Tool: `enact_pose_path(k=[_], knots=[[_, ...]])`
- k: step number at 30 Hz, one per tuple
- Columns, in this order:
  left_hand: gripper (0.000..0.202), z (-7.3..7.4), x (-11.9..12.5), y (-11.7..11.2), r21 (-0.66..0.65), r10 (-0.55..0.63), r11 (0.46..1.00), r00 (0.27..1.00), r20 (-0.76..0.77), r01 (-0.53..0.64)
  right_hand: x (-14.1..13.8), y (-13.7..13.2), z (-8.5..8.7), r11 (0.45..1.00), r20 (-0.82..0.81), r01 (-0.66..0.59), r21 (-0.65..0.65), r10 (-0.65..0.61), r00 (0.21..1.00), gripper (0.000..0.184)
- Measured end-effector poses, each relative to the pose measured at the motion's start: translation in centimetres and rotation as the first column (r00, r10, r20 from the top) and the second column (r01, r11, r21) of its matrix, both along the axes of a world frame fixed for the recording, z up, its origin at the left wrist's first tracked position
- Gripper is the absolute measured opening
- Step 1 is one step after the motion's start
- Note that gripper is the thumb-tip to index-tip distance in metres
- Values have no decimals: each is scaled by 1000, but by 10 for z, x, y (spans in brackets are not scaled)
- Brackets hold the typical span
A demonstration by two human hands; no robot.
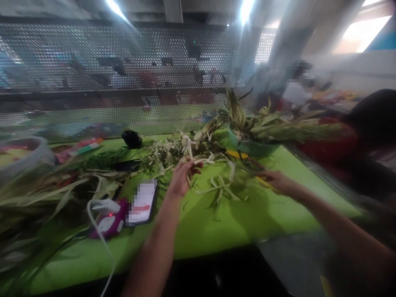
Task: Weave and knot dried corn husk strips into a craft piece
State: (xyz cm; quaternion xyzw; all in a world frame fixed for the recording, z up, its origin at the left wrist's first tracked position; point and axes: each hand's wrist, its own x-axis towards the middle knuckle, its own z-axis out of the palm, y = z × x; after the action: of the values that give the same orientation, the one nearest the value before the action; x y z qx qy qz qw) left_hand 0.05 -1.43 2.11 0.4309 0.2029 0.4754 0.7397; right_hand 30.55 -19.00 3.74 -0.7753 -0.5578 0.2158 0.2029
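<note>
So I'm looking at this green table (201, 236) and whoever's working it has a pale husk piece (188, 149) pinched in the fingers of the left hand (181, 178), held up over the middle, with a few thin arms sticking out of it. Right hand (278, 181) is wrapped around a yellow tool (266, 183), off to the side and well apart from the piece. Too blurry to tell if that's scissors or pliers, sorry. Another bunch of strips (222, 187) lies splayed just below the tool, and there's a messy husk pile (161, 154) beyond the left hand, plus a basket (238, 145) with big leaves poking out. My read: this is the handling stage, piece gripped, tool in hand but not on it. If the tool's getting used, I'd say the move calls for a steady left pinch, one arm kept free of the others, and the tip brought in clear of the fingers.
</note>
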Motion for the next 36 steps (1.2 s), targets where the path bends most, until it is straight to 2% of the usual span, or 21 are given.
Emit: enact_pose_path(k=[1, 3, 6, 9, 11, 18, 23, 27, 30, 33, 35, 36], knots=[[25, 0, 1, -1, 10, -2, 1000, 1000, -2, 2, -1, -7, 4, 1000, -159, 19, 6, -18, 987, 41], [25, 1, 2, -3, 25, 3, 1000, 1000, -3, -3, -12, -16, 13, 1000, -414, -6, -1, 5, 910, 44], [26, 2, 3, -5, 45, 21, 999, 1000, -7, -20, -44, -19, 26, 989, -667, -146, 18, 121, 735, 44], [25, 2, 3, -5, 70, 21, 997, 1000, -22, -20, -73, -13, 33, 955, -774, -295, 38, 215, 596, 42], [25, 1, 3, -4, 87, 15, 996, 999, -29, -13, -84, -10, 34, 938, -772, -341, 60, 260, 580, 43], [22, 7, 4, -11, 203, 21, 979, 995, -96, -1, -94, 1, 30, 940, -634, -341, 4, 266, 726, 49], [24, 9, 5, -16, 223, -37, 972, 989, -146, 69, -105, 12, 33, 969, -541, -241, 58, 233, 808, 49], [22, 7, 7, -16, 198, -75, 975, 989, -131, 100, -110, 24, 16, 984, -573, -106, 144, 170, 802, 43], [21, 6, 6, -13, 151, -58, 986, 995, -79, 69, -105, 30, -3, 969, -543, -30, 245, 162, 824, 39], [25, 6, 4, -9, 42, -31, 999, 1000, 5, 31, -87, 28, -12, 962, -320, -40, 271, 129, 939, 34], [30, 7, 2, -8, -36, -39, 999, 998, 43, 40, -67, 21, -13, 972, -39, -50, 228, 60, 997, 30], [31, 8, 1, -8, -67, -47, 996, 997, 55, 50, -56, 16, -12, 981, 97, -34, 190, 16, 995, 29]])
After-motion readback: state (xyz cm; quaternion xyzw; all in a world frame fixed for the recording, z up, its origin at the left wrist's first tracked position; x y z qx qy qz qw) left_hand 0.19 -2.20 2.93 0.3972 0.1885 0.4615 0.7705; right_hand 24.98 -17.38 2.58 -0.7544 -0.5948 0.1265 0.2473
